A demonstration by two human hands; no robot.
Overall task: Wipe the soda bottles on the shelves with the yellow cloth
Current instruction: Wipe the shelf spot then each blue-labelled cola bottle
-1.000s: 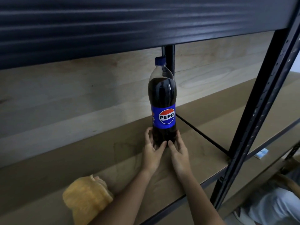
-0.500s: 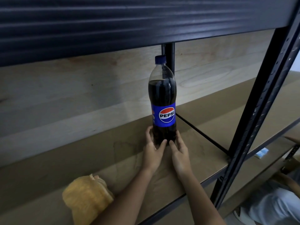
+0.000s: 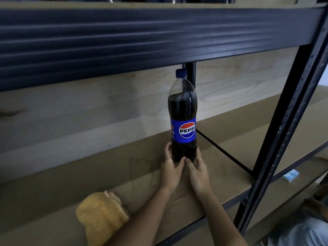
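Observation:
A Pepsi soda bottle (image 3: pixel 182 110) with a blue cap and blue label stands upright on the brown shelf board (image 3: pixel 106 174), near the back. My left hand (image 3: pixel 171 170) holds its base from the left, thumb across the front. My right hand (image 3: pixel 198 172) holds the base from the right, its thumb meeting the left one. The yellow cloth (image 3: pixel 101 216) lies crumpled on the shelf's front left, beside my left forearm, with neither hand on it.
A dark metal beam (image 3: pixel 142 38) of the shelf above spans the top. A black upright post (image 3: pixel 284 139) stands at the right. A small light-blue packet (image 3: pixel 290 175) lies on the lower right shelf. Pale wood boards back the shelf.

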